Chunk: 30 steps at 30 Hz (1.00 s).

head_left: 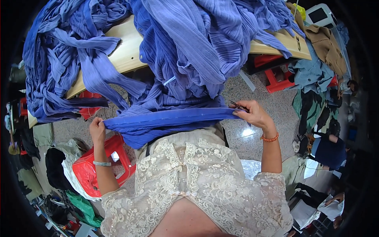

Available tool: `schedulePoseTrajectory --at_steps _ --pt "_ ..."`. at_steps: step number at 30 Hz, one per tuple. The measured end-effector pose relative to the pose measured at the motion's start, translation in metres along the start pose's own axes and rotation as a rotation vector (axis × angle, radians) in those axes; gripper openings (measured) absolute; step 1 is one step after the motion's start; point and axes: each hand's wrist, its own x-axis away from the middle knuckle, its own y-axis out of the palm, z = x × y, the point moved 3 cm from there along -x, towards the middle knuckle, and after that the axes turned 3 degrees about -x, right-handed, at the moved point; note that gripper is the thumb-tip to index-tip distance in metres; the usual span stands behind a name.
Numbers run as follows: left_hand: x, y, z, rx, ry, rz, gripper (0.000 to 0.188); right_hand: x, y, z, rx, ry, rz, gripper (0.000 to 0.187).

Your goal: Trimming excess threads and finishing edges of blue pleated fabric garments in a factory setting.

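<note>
White strip [169, 81] on the hanging cloth: any writing is too small to read, as is the dark mark [298, 43] near the right end of the table [126, 43].

Band [169, 118]: smooth, deep blue, drawn nearly straight across the front of your lap between your two hands; a paler line flecked with white runs along it. Paler blue, ribbed cloth [158, 103] gathers behind it, and more folds droop below.

Your left hand [97, 129] pinches the band's left end; your right hand [252, 112] grasps its right end and also holds a small, dark, slender tool [237, 106].

Beyond, a heap [185, 43] of the same ribbed blue material, twisted and creased, covers much of the pale wood table and hangs over its edge. Glossy red stool [89, 170], beside your left forearm; speckled grey floor [244, 136]. Your blouse [213, 170] is cream floral lace.
</note>
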Motion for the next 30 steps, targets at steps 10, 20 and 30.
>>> schedulePoseTrajectory --at_steps 10,20,30 --pt "-0.004 0.028 0.082 -0.485 0.43 0.125 0.014 0.027 -0.038 0.015 -0.234 0.083 0.201 0.019" --pt "0.114 0.14 0.356 0.341 0.893 -0.712 0.037 0.068 -0.038 -0.024 -0.546 -0.074 0.126 0.023" --pt "0.135 0.204 0.389 0.758 0.21 -1.445 0.02 0.075 -0.032 -0.037 -0.558 -0.177 0.246 0.014"
